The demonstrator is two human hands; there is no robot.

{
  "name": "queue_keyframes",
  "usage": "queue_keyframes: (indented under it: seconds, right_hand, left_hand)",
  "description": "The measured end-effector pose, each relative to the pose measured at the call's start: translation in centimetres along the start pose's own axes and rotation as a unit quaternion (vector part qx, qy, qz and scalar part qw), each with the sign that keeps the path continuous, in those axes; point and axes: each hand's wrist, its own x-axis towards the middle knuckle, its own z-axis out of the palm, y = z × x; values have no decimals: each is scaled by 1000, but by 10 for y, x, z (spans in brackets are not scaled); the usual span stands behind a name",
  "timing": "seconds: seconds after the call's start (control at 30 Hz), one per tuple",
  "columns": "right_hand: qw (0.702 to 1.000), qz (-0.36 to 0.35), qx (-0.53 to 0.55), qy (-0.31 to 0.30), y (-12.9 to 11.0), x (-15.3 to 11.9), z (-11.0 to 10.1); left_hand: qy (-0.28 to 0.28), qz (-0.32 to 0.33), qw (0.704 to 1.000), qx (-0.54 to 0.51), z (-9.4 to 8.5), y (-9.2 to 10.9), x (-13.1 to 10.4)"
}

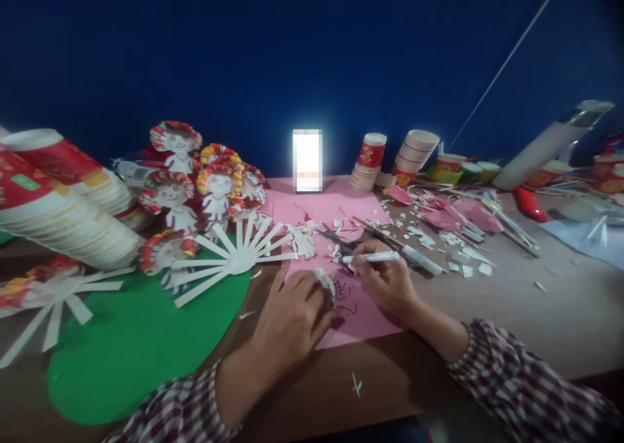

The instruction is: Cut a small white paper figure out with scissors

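Note:
My left hand [299, 306] rests on the pink paper [377, 316], its fingers curled round a small white paper piece [325, 280] that shows at the fingertips. In my right hand [383, 275] is a white marker [375, 257], held nearly level with its tip pointing left. Dark pen marks cover the pink paper between both hands. Just beyond the marker lie dark scissors [336, 236]. A white cut-out [303, 241] sits on the paper above my left hand.
Left are a white paper fan shape [241, 259], green paper [146, 345], paper figures [217, 186] and stacked cups [73, 215]. A bright blurred screen [307, 160] stands behind. Right are more cups [414, 153], scraps, sticks and a red object [530, 205].

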Motion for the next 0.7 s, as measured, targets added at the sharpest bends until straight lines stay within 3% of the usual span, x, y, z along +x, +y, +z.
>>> queue_keyframes:
  seconds: [0.1, 0.3, 0.47, 0.57, 0.7]
  right_hand:
    - [1000, 4, -25, -19, -3, -1, 1]
    - [995, 26, 31, -92, -7, -1, 0]
    - [988, -5, -62, -142, -7, 0, -3]
    - [986, -13, -87, -144, -5, 2, -4]
    - [991, -23, -40, -122, -1, 4, -3]
  left_hand:
    - [-15, -2, 1000, 2, 0, 2, 0]
    - [-27, -8, 1000, 2, 2, 3, -1]
    - [-28, -2, 1000, 13, 2, 2, -2]
    - [-29, -2, 1000, 6, 1, 3, -1]
    - [-24, 1, 1000, -3, 0, 3, -1]
